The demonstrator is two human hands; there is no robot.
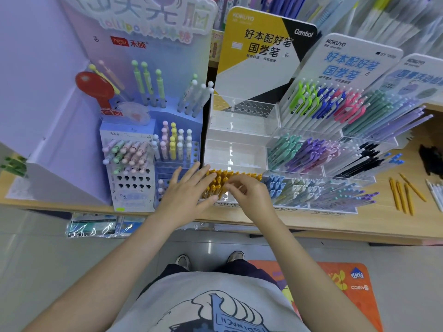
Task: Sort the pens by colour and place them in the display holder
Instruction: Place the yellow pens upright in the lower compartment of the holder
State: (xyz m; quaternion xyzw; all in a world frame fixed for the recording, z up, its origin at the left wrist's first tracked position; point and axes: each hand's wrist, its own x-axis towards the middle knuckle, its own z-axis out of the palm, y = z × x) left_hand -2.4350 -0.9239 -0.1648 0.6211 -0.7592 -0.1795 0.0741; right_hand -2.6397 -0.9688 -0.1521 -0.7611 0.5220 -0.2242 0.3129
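both hands work the yellow pens in the display holder's front compartment: left hand flat, fingers straight on them; right hand pinching 1. 4 loose yellow pens lie on the counter.

4 loose yellow pens on wooden counter, right of clear acrylic display holder. 3 printed backing cards behind holder. 2 hands.

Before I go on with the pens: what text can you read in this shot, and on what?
"KOKUYO", "Gambol", "好本配好笔 国誉笔": yellow header card.
"KOKUYO", "好本配好笔 国誉笔": white header card.
"lollipop", "禾硕": purple display backboard.
"KOKUYO": front edge of the clear display holder.
"FANTA", "KACO": orange floor mat.
Smaller print is blurred.
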